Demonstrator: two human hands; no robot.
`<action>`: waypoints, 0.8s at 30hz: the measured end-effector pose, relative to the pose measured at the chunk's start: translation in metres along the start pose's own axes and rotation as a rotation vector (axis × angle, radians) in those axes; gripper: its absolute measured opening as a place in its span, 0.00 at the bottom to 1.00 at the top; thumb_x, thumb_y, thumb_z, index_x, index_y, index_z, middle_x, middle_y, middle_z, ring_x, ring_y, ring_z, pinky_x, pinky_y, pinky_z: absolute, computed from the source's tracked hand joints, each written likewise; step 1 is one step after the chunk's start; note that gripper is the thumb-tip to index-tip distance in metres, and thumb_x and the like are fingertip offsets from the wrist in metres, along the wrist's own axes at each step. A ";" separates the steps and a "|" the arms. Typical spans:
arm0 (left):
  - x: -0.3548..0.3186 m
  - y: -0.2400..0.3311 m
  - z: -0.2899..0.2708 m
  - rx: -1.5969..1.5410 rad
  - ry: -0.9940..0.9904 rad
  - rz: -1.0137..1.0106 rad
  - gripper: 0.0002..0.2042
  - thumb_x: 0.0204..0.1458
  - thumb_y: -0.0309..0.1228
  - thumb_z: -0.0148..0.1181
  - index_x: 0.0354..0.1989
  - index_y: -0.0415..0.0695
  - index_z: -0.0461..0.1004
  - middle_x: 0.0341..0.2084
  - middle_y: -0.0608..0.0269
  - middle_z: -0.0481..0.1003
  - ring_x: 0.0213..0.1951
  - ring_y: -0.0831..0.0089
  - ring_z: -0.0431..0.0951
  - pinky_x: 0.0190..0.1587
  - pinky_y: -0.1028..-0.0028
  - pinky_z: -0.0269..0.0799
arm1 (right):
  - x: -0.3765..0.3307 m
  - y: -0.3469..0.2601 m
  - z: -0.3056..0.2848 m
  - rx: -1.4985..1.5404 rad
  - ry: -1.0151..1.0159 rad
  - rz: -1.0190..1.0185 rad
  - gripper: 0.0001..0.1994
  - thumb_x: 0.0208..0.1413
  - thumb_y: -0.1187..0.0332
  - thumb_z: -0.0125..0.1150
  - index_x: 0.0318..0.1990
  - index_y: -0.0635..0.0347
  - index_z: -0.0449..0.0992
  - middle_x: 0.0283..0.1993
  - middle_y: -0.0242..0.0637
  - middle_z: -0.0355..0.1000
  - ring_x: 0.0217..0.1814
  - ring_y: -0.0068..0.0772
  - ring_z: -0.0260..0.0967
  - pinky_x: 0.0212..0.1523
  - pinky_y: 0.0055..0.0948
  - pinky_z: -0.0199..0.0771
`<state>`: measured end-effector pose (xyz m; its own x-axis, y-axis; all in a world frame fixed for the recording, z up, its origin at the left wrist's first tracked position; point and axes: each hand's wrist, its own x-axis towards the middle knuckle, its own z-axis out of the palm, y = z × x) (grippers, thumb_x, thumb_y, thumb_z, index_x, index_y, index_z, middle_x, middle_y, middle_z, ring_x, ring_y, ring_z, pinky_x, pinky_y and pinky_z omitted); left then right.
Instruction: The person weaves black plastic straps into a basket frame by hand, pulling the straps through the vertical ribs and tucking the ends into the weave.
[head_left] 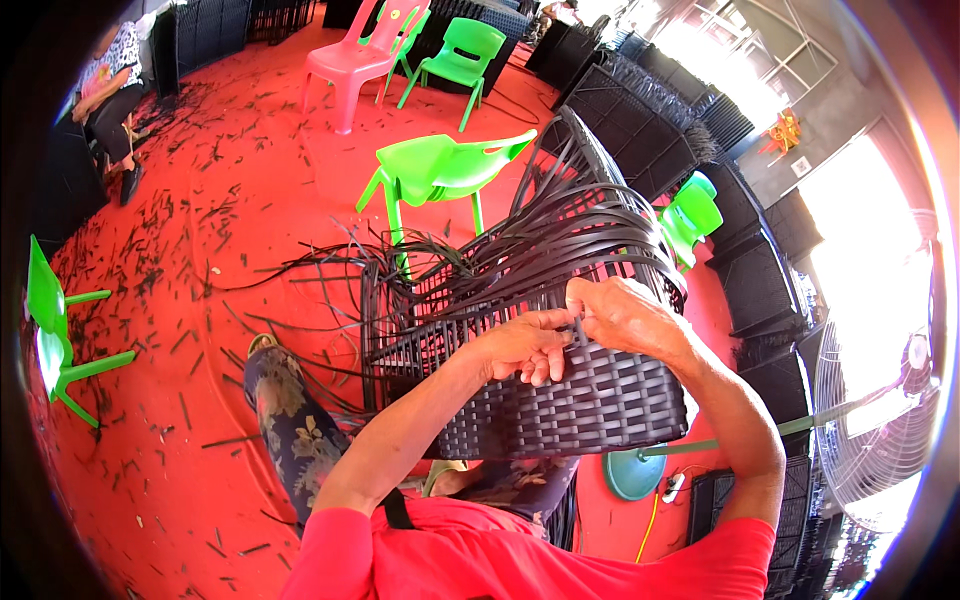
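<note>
Here, the black woven frame (610,400) sits before the red shirt (480,550); at its edge, the right hand (630,312) has bent fingers, the left hand (520,345) half-curled ones; grip cannot be determined.

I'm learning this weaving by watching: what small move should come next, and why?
Perhaps tighten the black woven panel along its upper edge: the left hand and right hand meet there, while bare frame bars show beyond it and loose black strips drape across them.
</note>
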<state>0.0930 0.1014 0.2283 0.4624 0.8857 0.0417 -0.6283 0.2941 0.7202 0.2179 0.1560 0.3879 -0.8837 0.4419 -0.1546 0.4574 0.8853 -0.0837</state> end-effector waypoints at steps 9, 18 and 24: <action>-0.028 -0.016 0.016 0.557 0.388 0.437 0.10 0.57 0.35 0.56 0.28 0.42 0.74 0.12 0.71 0.68 0.13 0.86 0.63 0.14 0.81 0.54 | -0.011 -0.003 0.004 0.018 0.119 -0.144 0.14 0.47 0.77 0.61 0.43 0.59 0.70 0.46 0.46 0.69 0.51 0.50 0.66 0.50 0.40 0.65; -0.050 -0.046 -0.037 0.046 0.191 0.168 0.10 0.57 0.38 0.58 0.33 0.44 0.75 0.13 0.74 0.65 0.12 0.88 0.59 0.13 0.85 0.49 | 0.018 -0.008 0.020 0.078 -0.025 -0.175 0.04 0.49 0.76 0.52 0.32 0.59 0.74 0.26 0.48 0.67 0.34 0.55 0.67 0.33 0.46 0.66; -0.055 -0.042 -0.041 -0.017 0.175 0.256 0.11 0.56 0.39 0.59 0.33 0.42 0.75 0.14 0.74 0.67 0.16 0.87 0.62 0.15 0.85 0.52 | 0.027 -0.009 0.038 0.419 -0.353 0.192 0.08 0.51 0.68 0.58 0.36 0.62 0.73 0.26 0.34 0.73 0.25 0.29 0.69 0.27 0.30 0.70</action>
<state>0.0684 0.0546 0.1676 0.1734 0.9798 0.0996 -0.7216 0.0576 0.6900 0.1935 0.1550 0.3470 -0.7271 0.4503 -0.5183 0.6702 0.6293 -0.3934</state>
